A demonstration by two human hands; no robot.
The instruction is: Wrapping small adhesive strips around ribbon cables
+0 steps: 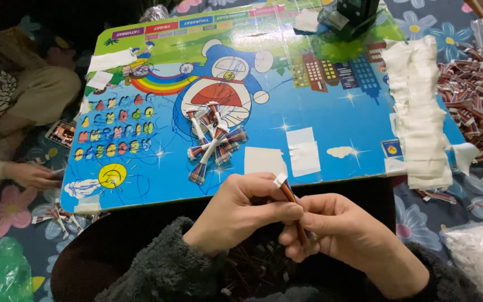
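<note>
At the far left a second person's hand [32, 174] is seen resting on the flowered floor covering [6, 212], well apart from the work. Next to it lies the small table [364, 134], its top printed with a cartoon picture in blue and green. Near the middle of the table a small pile of finished wire bundles [213, 142] is laid out in a fan.

Just below the table's near edge the left hand [247, 210] is closed around a short wire harness [289, 196], pinching it near its white plug [280, 179]. The harness is held between both hands, its long axis running from upper left, where the plug points toward the table, down and to the right. The right hand [336, 229] is closed on the lower stretch of wires, touching the left hand at the fingertips. Both hands are equally near; the plug end belongs to the left.

Further right, strips of white tape [417, 112] are stuck in a row along the table's edge, and beyond them a large heap of loose harnesses [476, 95] is piled on the floor.
</note>
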